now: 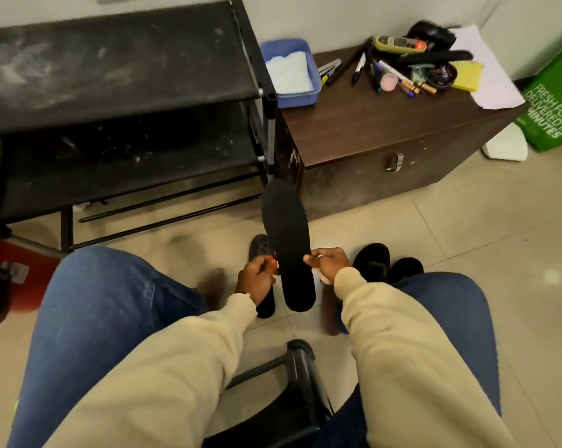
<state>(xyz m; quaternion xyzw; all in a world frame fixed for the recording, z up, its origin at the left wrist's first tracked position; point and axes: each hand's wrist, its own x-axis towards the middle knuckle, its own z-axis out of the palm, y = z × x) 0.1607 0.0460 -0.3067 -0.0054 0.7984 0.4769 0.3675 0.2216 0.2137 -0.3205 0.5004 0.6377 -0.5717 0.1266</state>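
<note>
Head view: the person sits w/ knees apart and holds a long flat black foam insole (287, 240) in the air between them, its far end pointing toward the dark brown wooden cabinet (386, 124) and its near end hanging by the lap. The step in hand looks like handling the insole outside its shoe, prob. checking or wiping it. A bit of white shows under the right hand, too hidden to tell what it is. The left hand (257, 276) has its fingers curled in, pinching the insole's left edge. The right hand (328, 263) pinches the opposite edge w/ thumb on top. Both grips are closed on it – light edge pinches, not a full wrap. A low dark shoe (261, 248) lies on the beige tiled floor (467, 237) just below the left hand, partly hidden. The next move, I'd judge, calls for freeing one hand to steady that shoe, then feeding the insole in flat – it looks floppy.
</note>
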